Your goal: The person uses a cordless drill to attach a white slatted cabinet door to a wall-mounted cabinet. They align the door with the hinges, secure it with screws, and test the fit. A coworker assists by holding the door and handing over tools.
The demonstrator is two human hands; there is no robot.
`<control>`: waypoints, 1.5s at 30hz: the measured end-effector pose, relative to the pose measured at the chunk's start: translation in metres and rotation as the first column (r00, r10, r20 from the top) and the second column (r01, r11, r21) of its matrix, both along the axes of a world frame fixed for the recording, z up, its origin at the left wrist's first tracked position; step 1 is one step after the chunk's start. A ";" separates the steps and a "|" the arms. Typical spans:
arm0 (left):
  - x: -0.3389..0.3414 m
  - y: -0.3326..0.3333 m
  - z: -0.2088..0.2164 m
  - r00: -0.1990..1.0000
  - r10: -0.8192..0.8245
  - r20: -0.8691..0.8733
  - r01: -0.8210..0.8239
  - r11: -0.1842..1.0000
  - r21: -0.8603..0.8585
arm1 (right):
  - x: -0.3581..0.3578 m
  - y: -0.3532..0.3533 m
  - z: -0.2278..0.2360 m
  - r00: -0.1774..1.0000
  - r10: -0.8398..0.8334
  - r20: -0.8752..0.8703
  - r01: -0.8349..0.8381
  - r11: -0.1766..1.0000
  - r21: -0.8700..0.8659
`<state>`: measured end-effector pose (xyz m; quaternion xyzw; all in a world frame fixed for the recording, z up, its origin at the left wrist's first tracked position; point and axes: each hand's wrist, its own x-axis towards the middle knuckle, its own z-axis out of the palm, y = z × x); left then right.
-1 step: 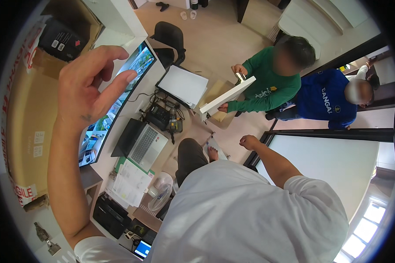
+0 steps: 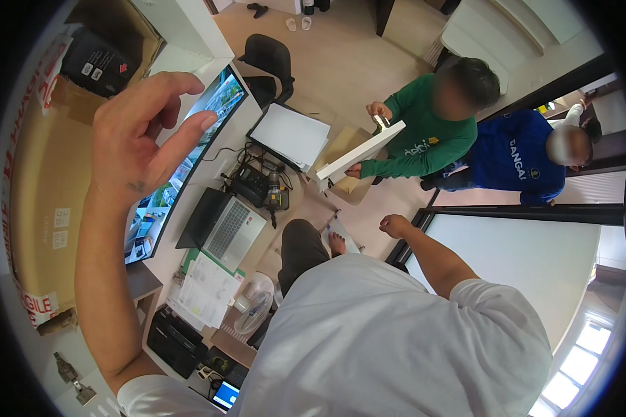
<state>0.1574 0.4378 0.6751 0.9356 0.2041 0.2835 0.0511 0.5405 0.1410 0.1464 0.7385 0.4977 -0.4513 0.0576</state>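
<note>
My left hand point(image 2: 142, 135) is raised high on the left, in front of a wide wall-mounted screen point(image 2: 165, 203). Its thumb and forefinger are apart, with a gap between them and nothing held. Out to the right of my body, my right hand point(image 2: 395, 226) hangs over the floor with its fingers curled in, and no object shows in it. Beyond that hand, a person in a green shirt point(image 2: 424, 132) grips a white flat panel point(image 2: 360, 151) with both hands.
A large cardboard box point(image 2: 52, 181) stands at the left. The desk below me carries an open laptop point(image 2: 235, 233), papers point(image 2: 202, 292), a desk phone point(image 2: 249, 182) and a cordless drill point(image 2: 278, 196). A person in blue point(image 2: 515, 156) is at the doorway, near a white panel point(image 2: 508, 260).
</note>
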 end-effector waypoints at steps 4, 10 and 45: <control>0.000 0.000 -0.001 1.000 -0.004 0.008 0.004 1.000 -0.002 | -0.001 -0.002 0.004 1.000 -0.013 -0.001 0.013 1.000 -0.029; -0.001 0.000 0.000 1.000 -0.007 0.002 0.007 1.000 -0.007 | -0.001 -0.006 0.003 1.000 -0.020 0.003 0.020 0.999 -0.041; 0.000 0.000 0.000 0.999 0.023 -0.039 -0.024 0.999 -0.036 | -0.002 -0.001 0.002 0.999 -0.013 -0.031 0.011 0.999 -0.053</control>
